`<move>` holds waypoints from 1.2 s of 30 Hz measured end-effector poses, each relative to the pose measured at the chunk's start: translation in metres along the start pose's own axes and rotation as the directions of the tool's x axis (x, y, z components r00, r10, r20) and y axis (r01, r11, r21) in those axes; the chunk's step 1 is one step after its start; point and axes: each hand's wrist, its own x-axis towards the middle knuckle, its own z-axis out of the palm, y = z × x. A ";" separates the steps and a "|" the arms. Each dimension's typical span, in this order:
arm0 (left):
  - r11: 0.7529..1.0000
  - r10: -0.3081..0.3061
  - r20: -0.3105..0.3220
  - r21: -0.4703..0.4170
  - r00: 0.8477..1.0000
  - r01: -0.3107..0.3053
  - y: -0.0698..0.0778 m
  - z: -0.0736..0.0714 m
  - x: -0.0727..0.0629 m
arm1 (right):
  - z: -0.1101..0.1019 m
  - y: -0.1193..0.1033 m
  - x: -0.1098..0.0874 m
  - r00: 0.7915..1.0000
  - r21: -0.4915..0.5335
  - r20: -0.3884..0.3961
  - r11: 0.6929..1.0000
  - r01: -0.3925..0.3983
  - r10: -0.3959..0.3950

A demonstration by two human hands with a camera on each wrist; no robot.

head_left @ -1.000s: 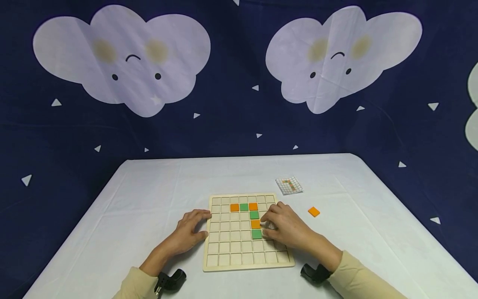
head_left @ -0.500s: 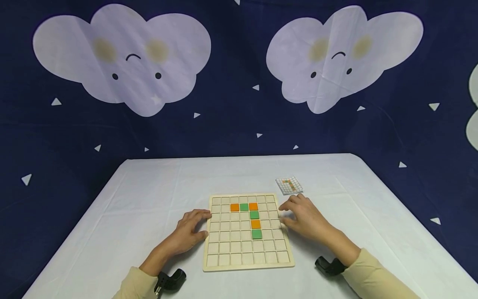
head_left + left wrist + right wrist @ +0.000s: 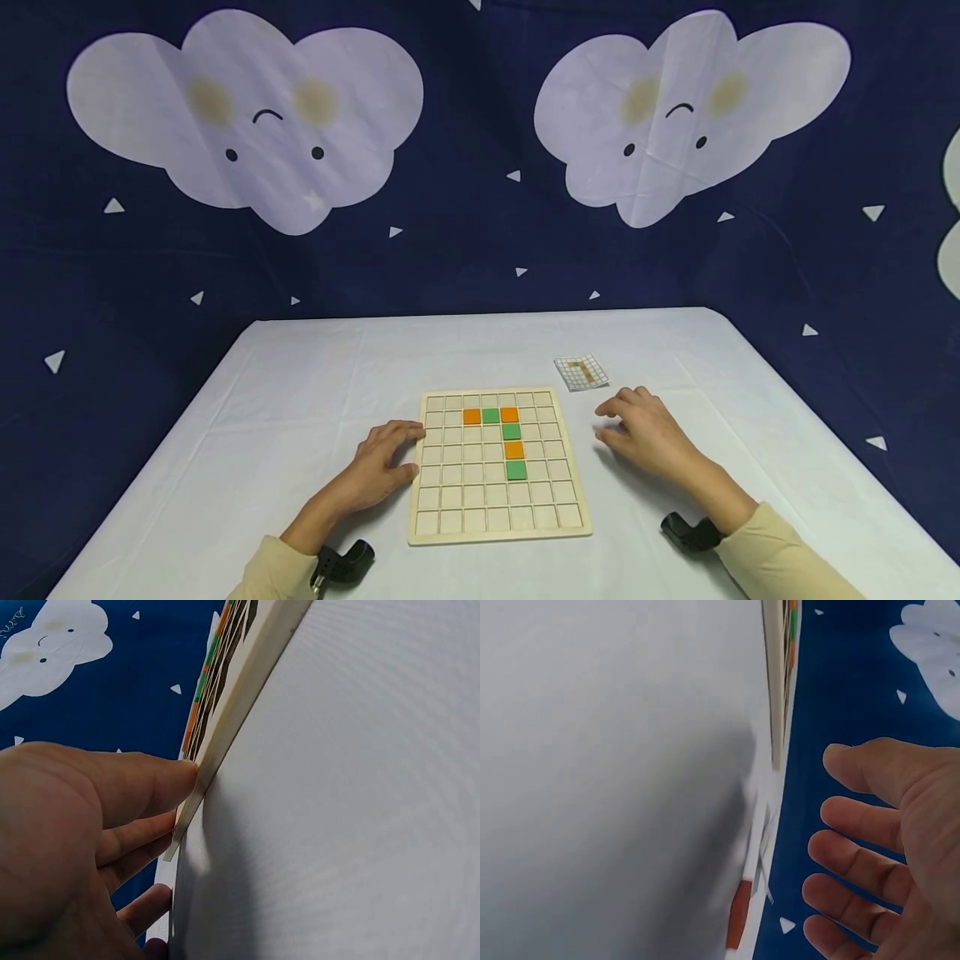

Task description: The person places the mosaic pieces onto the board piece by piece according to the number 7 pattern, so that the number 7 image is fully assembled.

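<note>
A pale wooden grid board [image 3: 465, 497] lies flat on the table. Orange and green square tiles fill several of its cells: a short row near the far side, with a column running toward the person from its right end, ending in a green tile [image 3: 517, 471]. My left hand [image 3: 377, 468] touches the board's left edge with relaxed fingers; in the left wrist view the thumb [image 3: 154, 786] rests against the rim. To the right of the board my right hand [image 3: 651, 433] hovers with loosely bent fingers, holding nothing. Below it in the right wrist view lies a loose orange tile [image 3: 739, 915], hidden in the head view.
A small paper card [image 3: 582, 372] printed with a coloured grid pattern lies beyond the board's far right corner. White cloth covers the table [image 3: 315, 358]. Behind it hangs a dark blue curtain [image 3: 465, 275] with clouds and triangles.
My right hand has moved off the board to the right, with nothing in it, and now covers the loose orange tile in the head view. The left hand and the board stay put.
</note>
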 end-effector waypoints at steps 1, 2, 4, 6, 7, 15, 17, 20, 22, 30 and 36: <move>1.000 -0.002 0.000 -0.001 1.000 0.002 0.000 0.000 0.000 | 0.000 0.002 -0.001 1.000 0.001 0.004 1.000 -0.008 0.008; 1.000 -0.005 0.001 -0.002 1.000 0.005 0.000 0.000 0.000 | -0.001 0.004 -0.002 1.000 -0.002 0.007 1.000 -0.016 0.016; 1.000 -0.005 0.001 -0.003 1.000 0.005 0.000 0.000 0.000 | -0.002 0.008 -0.004 1.000 -0.007 0.010 1.000 -0.028 0.028; 1.000 -0.004 0.000 -0.003 1.000 0.004 0.000 0.000 0.000 | -0.002 0.012 -0.006 0.999 -0.015 0.008 0.999 -0.039 0.039; 1.000 -0.003 -0.001 -0.002 1.000 0.003 0.000 0.000 -0.001 | -0.003 0.014 -0.007 0.999 -0.019 0.008 0.999 -0.042 0.043; 1.000 0.017 -0.006 0.016 1.000 -0.017 -0.001 0.000 -0.001 | -0.006 0.027 -0.011 0.995 -0.076 0.039 0.993 -0.085 0.088; 1.000 0.018 -0.006 0.015 1.000 -0.018 -0.001 0.000 -0.001 | -0.006 0.029 -0.012 0.994 -0.088 0.049 0.992 -0.092 0.096; 1.000 0.010 0.001 0.008 1.000 -0.011 -0.001 0.000 -0.001 | -0.006 0.033 -0.013 0.993 -0.099 0.049 0.990 -0.098 0.104; 1.000 0.011 0.000 0.008 1.000 -0.011 -0.001 0.000 -0.001 | -0.006 0.035 -0.014 0.993 -0.106 0.045 0.989 -0.100 0.106; 0.999 0.026 -0.007 0.031 1.000 -0.026 -0.001 -0.001 -0.001 | -0.003 0.042 -0.015 0.989 -0.124 0.057 0.984 -0.130 0.138; 0.999 0.025 -0.002 0.029 1.000 -0.025 -0.001 -0.001 -0.001 | -0.002 0.046 -0.015 0.984 -0.113 0.071 0.982 -0.153 0.162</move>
